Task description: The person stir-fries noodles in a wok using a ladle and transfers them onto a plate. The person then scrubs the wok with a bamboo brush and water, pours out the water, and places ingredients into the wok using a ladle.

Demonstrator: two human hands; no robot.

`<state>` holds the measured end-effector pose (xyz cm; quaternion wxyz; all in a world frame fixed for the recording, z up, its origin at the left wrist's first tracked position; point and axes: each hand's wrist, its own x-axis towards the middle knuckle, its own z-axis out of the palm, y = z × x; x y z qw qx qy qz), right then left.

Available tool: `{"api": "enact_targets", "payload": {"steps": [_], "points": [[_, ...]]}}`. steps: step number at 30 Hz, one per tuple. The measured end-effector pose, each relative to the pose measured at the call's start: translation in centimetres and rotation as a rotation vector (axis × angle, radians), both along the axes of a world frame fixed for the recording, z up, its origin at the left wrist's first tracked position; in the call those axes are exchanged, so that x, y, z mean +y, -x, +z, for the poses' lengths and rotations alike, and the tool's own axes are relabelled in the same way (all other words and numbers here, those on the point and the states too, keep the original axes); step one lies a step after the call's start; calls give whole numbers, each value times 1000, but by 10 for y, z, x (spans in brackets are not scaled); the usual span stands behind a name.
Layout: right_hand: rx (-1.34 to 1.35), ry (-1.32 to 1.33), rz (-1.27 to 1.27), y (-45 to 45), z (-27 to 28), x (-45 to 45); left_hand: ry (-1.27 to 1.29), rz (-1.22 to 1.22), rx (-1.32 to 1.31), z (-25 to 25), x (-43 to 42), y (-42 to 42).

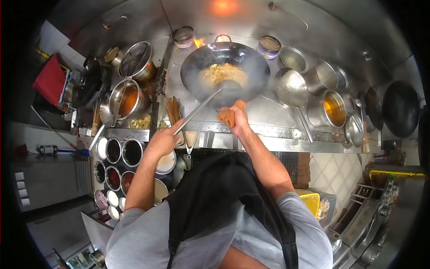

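Observation:
A large black wok sits on the stove and holds steaming chopped or grain-like food. My left hand is closed round the long metal handle of a ladle, whose bowl rests in the front part of the wok. At the wok's near edge, my right hand grips a folded orange cloth. The cloth hides the part of the wok beneath it. Flame shows at the wok's back left.
Left of the wok stand pots, a bamboo brush and many seasoning containers. On the right are a perforated skimmer, a pot of orange liquid and another black wok. A metal counter edge runs before me.

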<state>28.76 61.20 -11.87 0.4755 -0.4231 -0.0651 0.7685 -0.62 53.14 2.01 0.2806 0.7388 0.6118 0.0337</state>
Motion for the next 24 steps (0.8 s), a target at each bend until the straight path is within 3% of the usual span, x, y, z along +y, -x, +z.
{"api": "enact_targets", "payload": {"steps": [3,5,7,10,11,13,15,18,20,24], "points": [[-49,-83,30,-4,-19,-65,67,131,73,-8,7,-32],[-204,-101,18,-16,-83,-102,-23,147,7,-31,-4,-31],[-124,-76,23,-24,-68,-99,44,175,5,-3,-10,-31],[-91,0,29,-20,5,-59,125,168,-42,11,-14,-14],[-67,-2,7,-17,10,-38,132,156,-41,11,-12,-7],[160,-55,43,-21,-34,4,133,137,-62,14,1,1],[87,-27,-23,-15,-26,21,141,127,-105,13,15,6],[26,-15,-43,-12,-42,41,-106,145,-253,-34,49,12],[33,-17,-4,-13,-45,48,-144,254,-125,-60,81,-4],[4,-36,11,-18,-49,53,-51,471,-215,-119,110,-48]]}}
